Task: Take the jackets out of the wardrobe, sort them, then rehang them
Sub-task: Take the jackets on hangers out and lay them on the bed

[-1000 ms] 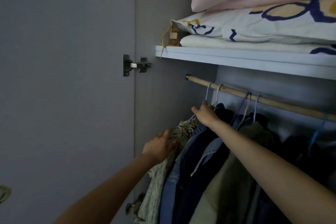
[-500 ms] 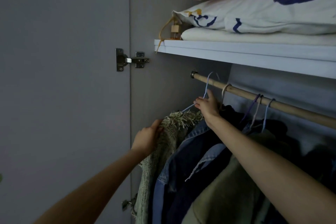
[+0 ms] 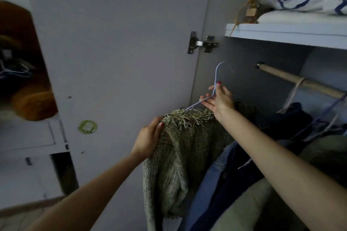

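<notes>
A green knitted jacket (image 3: 180, 148) with a fringed collar hangs on a thin blue hanger (image 3: 216, 78), whose hook is off the wooden rail (image 3: 293, 80) and in the air in front of the wardrobe's side wall. My right hand (image 3: 217, 99) pinches the hanger's neck just below the hook. My left hand (image 3: 148, 139) grips the jacket's left shoulder. Still on the rail to the right hang a denim jacket (image 3: 212, 174), a dark navy one (image 3: 242, 172) and an olive one (image 3: 249, 204), partly hidden by my right forearm.
The open wardrobe door (image 3: 116, 52) stands left of the jacket, with its hinge (image 3: 202, 44) above. A shelf (image 3: 285, 33) over the rail carries folded bedding (image 3: 300, 2). At far left there is white furniture (image 3: 28, 140) with an orange object on top.
The blue hanger's hook has come off the rail. Both hands have moved the green jacket left and out of the wardrobe. My view has swung left.
</notes>
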